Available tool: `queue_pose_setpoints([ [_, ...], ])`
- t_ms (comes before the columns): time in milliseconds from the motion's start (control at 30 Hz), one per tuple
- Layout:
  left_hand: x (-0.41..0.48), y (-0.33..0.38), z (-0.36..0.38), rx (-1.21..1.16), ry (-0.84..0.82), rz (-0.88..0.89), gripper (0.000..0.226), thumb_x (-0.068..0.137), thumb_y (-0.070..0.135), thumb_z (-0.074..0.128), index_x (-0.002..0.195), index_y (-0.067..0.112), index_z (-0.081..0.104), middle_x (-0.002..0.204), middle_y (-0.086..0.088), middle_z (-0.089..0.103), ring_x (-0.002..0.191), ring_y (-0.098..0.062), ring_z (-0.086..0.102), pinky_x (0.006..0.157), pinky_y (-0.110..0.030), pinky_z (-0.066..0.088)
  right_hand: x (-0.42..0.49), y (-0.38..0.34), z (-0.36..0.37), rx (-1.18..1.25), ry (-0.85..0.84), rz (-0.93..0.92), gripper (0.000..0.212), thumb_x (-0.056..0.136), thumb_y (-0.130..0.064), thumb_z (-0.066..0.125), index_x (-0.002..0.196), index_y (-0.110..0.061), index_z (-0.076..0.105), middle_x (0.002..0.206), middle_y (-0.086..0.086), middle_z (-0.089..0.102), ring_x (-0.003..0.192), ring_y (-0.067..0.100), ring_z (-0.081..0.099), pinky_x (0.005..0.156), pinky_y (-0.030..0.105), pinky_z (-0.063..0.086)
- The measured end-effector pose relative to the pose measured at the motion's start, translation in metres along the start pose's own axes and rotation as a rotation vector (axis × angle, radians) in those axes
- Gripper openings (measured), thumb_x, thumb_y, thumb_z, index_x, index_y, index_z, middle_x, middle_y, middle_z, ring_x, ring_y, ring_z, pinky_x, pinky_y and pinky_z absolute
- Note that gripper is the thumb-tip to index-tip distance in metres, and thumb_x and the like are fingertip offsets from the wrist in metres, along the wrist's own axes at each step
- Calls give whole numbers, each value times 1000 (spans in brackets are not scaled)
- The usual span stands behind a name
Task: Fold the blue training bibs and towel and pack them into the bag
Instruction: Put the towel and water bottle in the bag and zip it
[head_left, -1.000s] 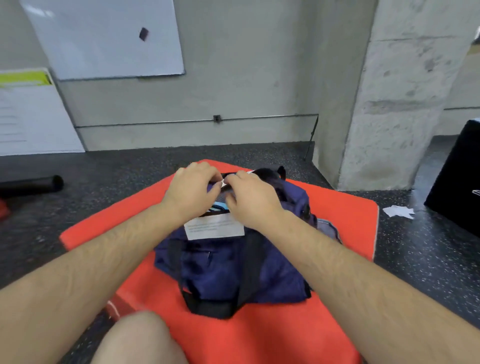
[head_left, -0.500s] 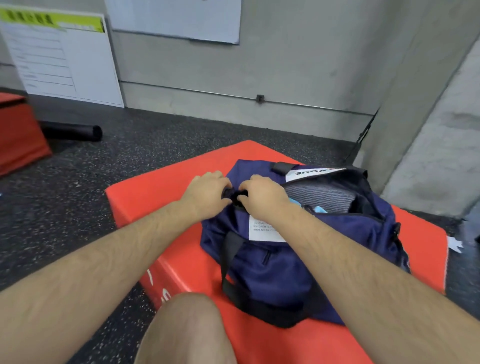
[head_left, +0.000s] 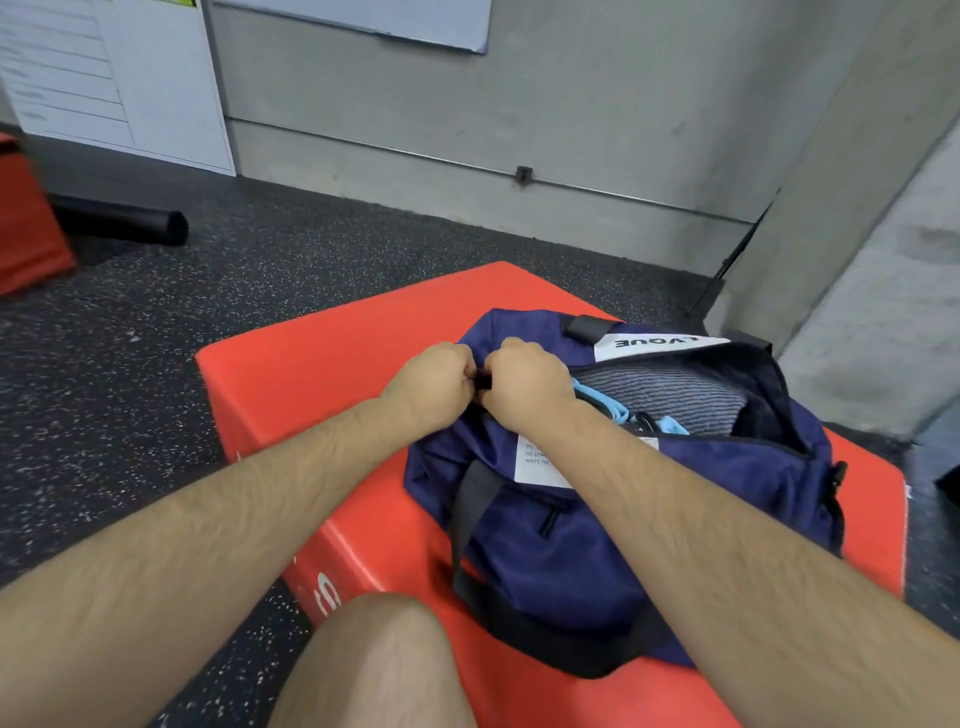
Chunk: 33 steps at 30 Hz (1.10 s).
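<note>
Now your left hand (head_left: 436, 382) and right hand (head_left: 524, 382) are pinching the zip tab (head_left: 482, 382); be keeping bibs (head_left: 613, 411) tucked in.

Navy duffel bag (head_left: 597, 561) on an orange-red foam block (head_left: 332, 364), loud contrast!

Black on the straps (head_left: 545, 642); white on the sewn label (head_left: 660, 344), lettered in black, and white again on the paper tag (head_left: 535, 467) with small dark print. Thin grey-and-charcoal stripes on the towel (head_left: 670, 389), pale sky blue on the bibs (head_left: 675, 427). Black floor (head_left: 156, 338) flecked with white and pale blue, plain grey concrete wall (head_left: 571, 104), matt black roller (head_left: 119, 226), and the same orange-red on a second block (head_left: 26, 223) far left.
</note>
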<state>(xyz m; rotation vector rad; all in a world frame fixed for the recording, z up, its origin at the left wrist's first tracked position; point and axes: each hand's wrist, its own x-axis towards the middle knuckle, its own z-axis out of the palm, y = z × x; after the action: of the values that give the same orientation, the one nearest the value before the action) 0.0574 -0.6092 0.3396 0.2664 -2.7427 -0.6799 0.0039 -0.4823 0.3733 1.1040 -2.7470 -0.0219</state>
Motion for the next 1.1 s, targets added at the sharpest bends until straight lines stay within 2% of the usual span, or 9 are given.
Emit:
queue_pose_setpoints([
  [167, -5, 1, -10, -218, 108, 53, 14, 86, -2, 53, 92, 7, 63, 83, -5, 67, 74, -19, 60, 74, -31, 49, 1, -5, -2, 90, 53, -11, 25, 95, -32, 58, 110, -14, 66, 109, 8, 55, 103, 32, 58, 70, 35, 38],
  [267, -4, -1, -17, -296, 180, 108, 13, 93, 2, 54, 98, 10, 64, 94, -3, 67, 85, -16, 61, 70, -12, 43, 1, -8, -10, 182, 85, 30, 21, 98, -26, 52, 105, -11, 66, 104, 10, 56, 98, 35, 60, 68, 34, 37],
  [333, -1, -5, -19, -318, 159, 159, 20, 91, -1, 53, 104, 10, 64, 101, -3, 63, 91, -15, 60, 73, -7, 39, -1, -8, -19, 263, 121, 71, 22, 97, -26, 52, 99, -9, 66, 103, 13, 60, 96, 36, 60, 68, 34, 38],
  [467, 8, -3, -24, -259, 53, 274, 36, 79, 9, 64, 115, 10, 66, 108, -6, 63, 94, -18, 57, 88, -24, 44, -1, -5, -37, 409, 208, 183, 17, 90, -23, 59, 77, -13, 64, 82, 8, 65, 84, 30, 63, 63, 32, 42],
  [633, 19, 11, -44, -140, 130, 352, 23, 74, 14, 60, 95, 11, 69, 87, 10, 54, 79, -17, 51, 84, -33, 44, -4, -4, -53, 457, 293, 214, 18, 86, -23, 62, 74, -12, 69, 76, 6, 68, 77, 28, 63, 65, 34, 51],
  [733, 20, 14, -50, -17, 117, 378, 17, 78, 19, 55, 92, 20, 63, 88, 14, 50, 85, -18, 49, 84, -43, 45, -6, -2, -58, 468, 304, 214, 19, 86, -24, 62, 73, -12, 69, 75, 6, 69, 76, 28, 63, 68, 38, 54],
  [833, 21, 17, -56, 70, 117, 382, 9, 89, 19, 61, 96, 24, 62, 96, 12, 50, 94, -16, 47, 86, -38, 41, -11, 1, -62, 488, 323, 244, 21, 88, -27, 62, 74, -13, 68, 76, 3, 68, 76, 27, 64, 66, 37, 54],
  [1000, 24, 10, -69, 239, 178, 296, 6, 95, 28, 60, 99, 24, 63, 106, 7, 58, 106, -21, 50, 90, -42, 39, -23, 18, -72, 482, 363, 280, 22, 91, -25, 58, 78, -10, 67, 83, 6, 69, 80, 28, 64, 69, 35, 54],
  [1100, 26, 10, -72, 396, 223, 157, 6, 96, 28, 59, 99, 24, 64, 111, 3, 60, 112, -24, 48, 92, -42, 35, -32, 40, -81, 272, 413, 284, 24, 94, -29, 54, 82, -12, 66, 91, 6, 68, 91, 30, 59, 74, 36, 48],
])
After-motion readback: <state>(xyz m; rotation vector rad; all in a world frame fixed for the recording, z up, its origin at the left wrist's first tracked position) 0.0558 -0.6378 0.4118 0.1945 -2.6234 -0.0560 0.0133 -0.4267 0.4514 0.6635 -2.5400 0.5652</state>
